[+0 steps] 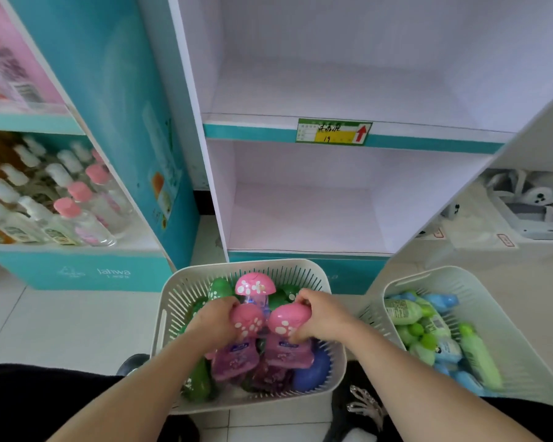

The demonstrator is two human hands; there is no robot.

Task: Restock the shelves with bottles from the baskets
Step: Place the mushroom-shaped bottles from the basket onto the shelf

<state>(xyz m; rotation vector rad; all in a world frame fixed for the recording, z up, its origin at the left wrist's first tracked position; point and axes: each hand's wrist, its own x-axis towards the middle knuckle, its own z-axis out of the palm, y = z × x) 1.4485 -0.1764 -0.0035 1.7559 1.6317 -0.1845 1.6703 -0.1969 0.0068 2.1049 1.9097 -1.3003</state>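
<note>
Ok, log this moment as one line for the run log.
stage: picking | left hand: grips pink-capped bottle | right hand: grips second pink-capped bottle | both over near basket | shelves: unstocked

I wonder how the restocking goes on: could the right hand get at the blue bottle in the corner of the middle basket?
Probably yes, once freed. The right hand grips a pink-capped bottle just above the blue bottle, which lies uncovered by the basket wall. Only that held bottle stands in the way.
</note>
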